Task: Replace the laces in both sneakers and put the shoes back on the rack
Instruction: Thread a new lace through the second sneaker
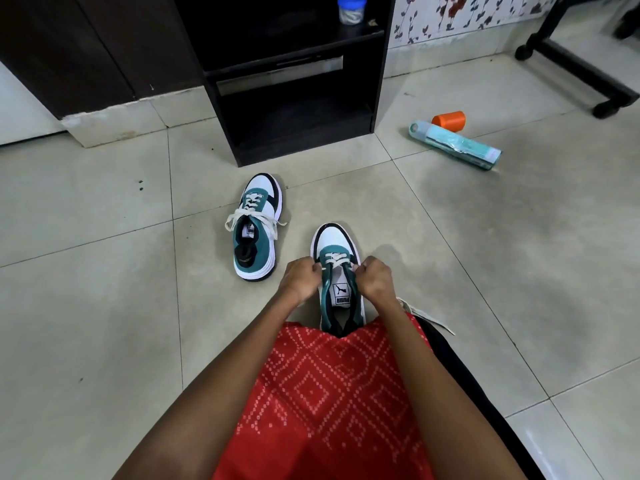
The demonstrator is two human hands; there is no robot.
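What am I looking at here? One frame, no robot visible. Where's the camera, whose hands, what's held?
There is no robot: a person works with bare hands. The single picture comes from a head-worn camera looking down, so the arms enter from below. The left hand and the right hand each pinch the white lace of the near sneaker, which stands on the tiled floor. The other sneaker, laced and tied, stands farther off to the left. Behind it is the black rack. A teal bottle and an orange cylinder lie on the floor to the right.

Orange container (449,120) beside teal bottle (453,144); blue-lidded jar (351,8)
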